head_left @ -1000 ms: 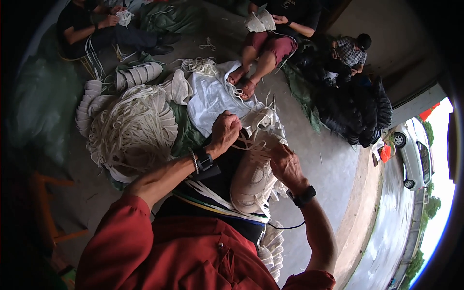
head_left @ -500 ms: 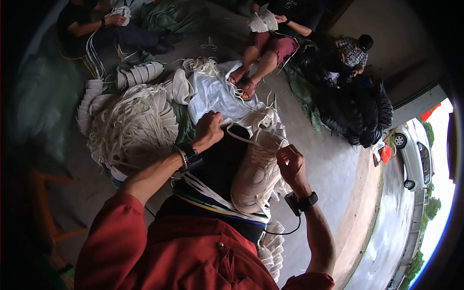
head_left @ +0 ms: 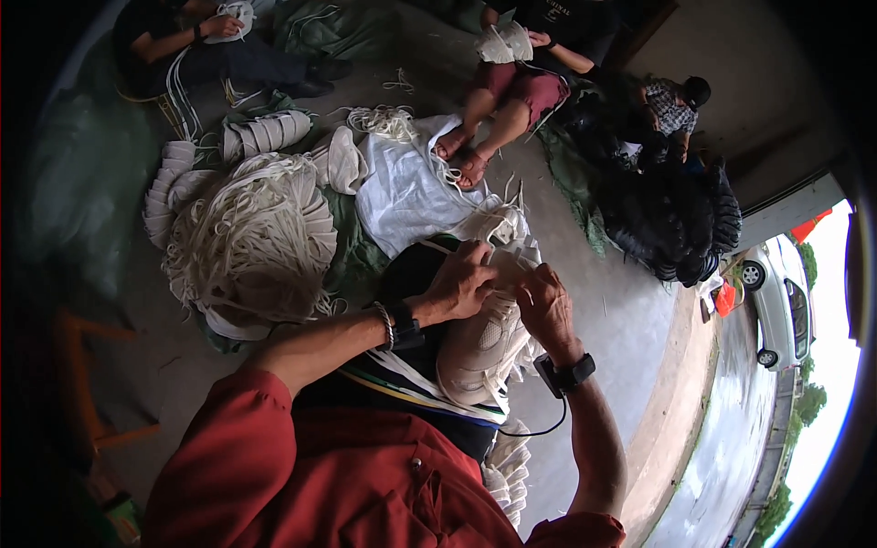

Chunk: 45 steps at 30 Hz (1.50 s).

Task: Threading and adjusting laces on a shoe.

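A cream shoe upper (head_left: 472,352) with laces lies across my lap, its toe end toward me. My left hand (head_left: 461,285) is at the far end of its lacing, fingers bent and closed; what is between them is hidden. My right hand (head_left: 546,309) meets it from the other side, fingertips pinched at the upper's right edge. Whether a lace is in that pinch does not show. White, yellow and green laces (head_left: 411,388) run across my lap under the upper. More cream uppers (head_left: 501,222) sit just beyond my hands.
A large heap of cream laces (head_left: 251,242) and stacked uppers (head_left: 265,135) is at left. A white sheet (head_left: 393,201) lies ahead, near a seated person's feet (head_left: 470,164). Black bundled goods (head_left: 676,228) stand at right. Another worker's hand (head_left: 222,26) holds an upper at far left.
My left hand has moved right and slightly down, from pulling a lace out to the left to the shoe upper. My right hand has shifted slightly, and the two hands are now close together.
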Each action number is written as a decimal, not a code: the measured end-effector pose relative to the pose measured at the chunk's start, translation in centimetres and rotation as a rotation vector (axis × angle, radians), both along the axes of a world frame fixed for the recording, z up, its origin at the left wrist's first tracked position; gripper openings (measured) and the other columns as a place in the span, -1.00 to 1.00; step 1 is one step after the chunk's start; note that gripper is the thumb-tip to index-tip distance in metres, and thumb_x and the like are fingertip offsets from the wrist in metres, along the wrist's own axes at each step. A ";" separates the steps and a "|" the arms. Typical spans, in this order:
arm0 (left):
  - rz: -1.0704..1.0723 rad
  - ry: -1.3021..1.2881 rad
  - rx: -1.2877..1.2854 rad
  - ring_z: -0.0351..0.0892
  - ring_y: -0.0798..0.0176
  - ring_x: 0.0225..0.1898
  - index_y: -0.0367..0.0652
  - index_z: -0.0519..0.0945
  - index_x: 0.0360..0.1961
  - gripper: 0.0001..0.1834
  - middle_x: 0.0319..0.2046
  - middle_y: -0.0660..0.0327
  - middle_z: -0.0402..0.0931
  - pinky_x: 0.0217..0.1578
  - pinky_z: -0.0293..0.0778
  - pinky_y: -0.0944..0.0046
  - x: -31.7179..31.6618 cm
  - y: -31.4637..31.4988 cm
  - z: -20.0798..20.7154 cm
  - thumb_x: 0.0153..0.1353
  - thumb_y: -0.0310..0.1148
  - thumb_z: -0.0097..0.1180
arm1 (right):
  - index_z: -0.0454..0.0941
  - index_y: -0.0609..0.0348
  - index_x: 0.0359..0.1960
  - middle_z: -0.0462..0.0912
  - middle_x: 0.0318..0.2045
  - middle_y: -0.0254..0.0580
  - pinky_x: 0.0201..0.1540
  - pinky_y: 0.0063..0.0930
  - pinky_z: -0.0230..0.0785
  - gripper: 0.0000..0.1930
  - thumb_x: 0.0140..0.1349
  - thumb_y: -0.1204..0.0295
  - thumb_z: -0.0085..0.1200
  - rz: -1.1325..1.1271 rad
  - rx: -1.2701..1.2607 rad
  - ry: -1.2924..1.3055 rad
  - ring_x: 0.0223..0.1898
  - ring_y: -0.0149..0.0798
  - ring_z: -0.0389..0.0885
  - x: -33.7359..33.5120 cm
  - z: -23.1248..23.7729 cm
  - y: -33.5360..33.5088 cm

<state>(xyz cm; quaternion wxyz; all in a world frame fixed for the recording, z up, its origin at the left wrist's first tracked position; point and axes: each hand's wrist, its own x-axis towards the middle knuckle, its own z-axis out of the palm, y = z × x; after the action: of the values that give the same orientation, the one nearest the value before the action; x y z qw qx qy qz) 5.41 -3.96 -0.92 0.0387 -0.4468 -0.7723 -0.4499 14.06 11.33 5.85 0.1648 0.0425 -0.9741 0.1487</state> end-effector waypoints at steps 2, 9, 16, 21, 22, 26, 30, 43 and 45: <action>-0.070 -0.004 0.052 0.25 0.01 -0.05 -0.16 0.53 -0.43 -0.85 -0.18 0.07 0.24 -0.03 0.24 0.14 -0.7 -0.1 -0.6 -0.11 -0.43 0.16 | 0.47 0.20 -0.49 0.43 -0.48 -0.12 -0.34 -0.26 0.32 -0.92 -0.05 0.49 0.09 0.008 -0.047 0.006 -0.38 -0.05 0.45 0.0 -0.1 0.1; -0.196 0.010 0.081 0.21 -0.06 -0.01 -0.15 0.55 -0.39 -0.84 -0.09 0.00 0.20 0.02 0.19 0.08 -2.0 -0.4 -1.9 -0.07 -0.42 0.13 | 0.46 0.20 -0.49 0.42 -0.49 -0.12 -0.36 -0.26 0.31 -0.93 -0.02 0.50 0.06 0.016 -0.049 -0.058 -0.40 -0.05 0.45 -0.2 -0.4 0.4; -0.222 0.061 -0.016 0.33 0.01 -0.13 -0.20 0.51 -0.42 -0.85 -0.18 0.04 0.27 -0.11 0.32 0.16 -3.0 -0.4 -1.0 -0.07 -0.42 0.11 | 0.40 0.25 -0.50 0.38 -0.49 -0.08 -0.35 -0.24 0.32 -0.94 -0.03 0.56 0.01 0.202 0.157 0.019 -0.36 -0.04 0.37 0.0 -0.9 1.3; -0.200 -0.210 -0.035 0.41 0.05 -0.23 -0.21 0.41 -0.39 -0.77 -0.31 0.10 0.34 -0.21 0.37 0.17 -2.9 -0.4 -1.0 -0.13 -0.47 0.12 | 0.35 0.27 -0.54 0.36 -0.51 -0.04 -0.36 -0.19 0.27 -0.89 -0.02 0.55 0.03 0.178 0.140 -0.004 -0.38 -0.01 0.35 0.8 -0.2 2.5; -0.196 -0.170 0.044 0.41 0.04 -0.24 -0.20 0.39 -0.37 -0.76 -0.33 0.11 0.34 -0.23 0.36 0.17 -2.9 -0.4 -0.9 -0.14 -0.49 0.11 | 0.34 0.28 -0.54 0.35 -0.52 -0.03 -0.37 -0.17 0.25 -0.89 -0.01 0.55 0.03 0.149 0.124 0.001 -0.39 0.01 0.35 1.1 0.2 2.9; -0.202 -0.190 0.098 0.38 0.08 -0.25 -0.21 0.36 -0.31 -0.69 -0.37 0.11 0.32 -0.20 0.33 0.19 -2.8 -0.5 -0.6 -0.17 -0.59 0.07 | 0.35 0.29 -0.51 0.36 -0.53 -0.02 -0.43 -0.23 0.27 -0.91 0.04 0.54 -0.01 -0.039 -0.030 -0.123 -0.48 0.00 0.39 2.1 1.2 3.5; -0.101 -0.074 0.165 0.37 0.10 -0.28 -0.20 0.41 -0.37 -0.75 -0.39 0.12 0.31 -0.23 0.33 0.20 -1.3 0.0 0.4 -0.17 -0.58 0.08 | 0.40 0.28 -0.46 0.44 -0.52 -0.04 -0.45 -0.31 0.32 -0.95 0.07 0.55 -0.03 -0.104 -0.271 0.029 -0.52 -0.08 0.47 2.3 1.6 3.1; -0.092 0.086 -0.095 0.46 0.04 -0.36 -0.21 0.43 -0.51 -0.81 -0.48 0.10 0.37 -0.38 0.39 0.12 1.7 3.9 2.2 -0.14 -0.39 0.16 | 0.47 0.26 -0.41 0.59 -0.54 -0.14 -0.45 -0.49 0.43 -0.95 0.10 0.54 0.00 -0.076 -0.473 -0.068 -0.48 -0.31 0.61 2.3 -2.6 1.6; -0.106 0.109 -0.081 0.46 0.03 -0.36 -0.22 0.43 -0.52 -0.82 -0.48 0.09 0.37 -0.37 0.39 0.12 1.8 4.1 2.2 -0.14 -0.41 0.14 | 0.47 0.26 -0.41 0.59 -0.55 -0.13 -0.46 -0.49 0.42 -0.95 0.09 0.55 0.00 -0.081 -0.469 -0.065 -0.49 -0.30 0.60 2.2 -2.9 1.8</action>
<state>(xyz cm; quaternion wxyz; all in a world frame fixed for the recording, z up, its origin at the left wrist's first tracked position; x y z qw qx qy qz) 7.24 0.16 1.29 0.0387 -0.5123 -0.7617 -0.3948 16.29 13.15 2.95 0.1446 -0.0408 -0.9187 0.3653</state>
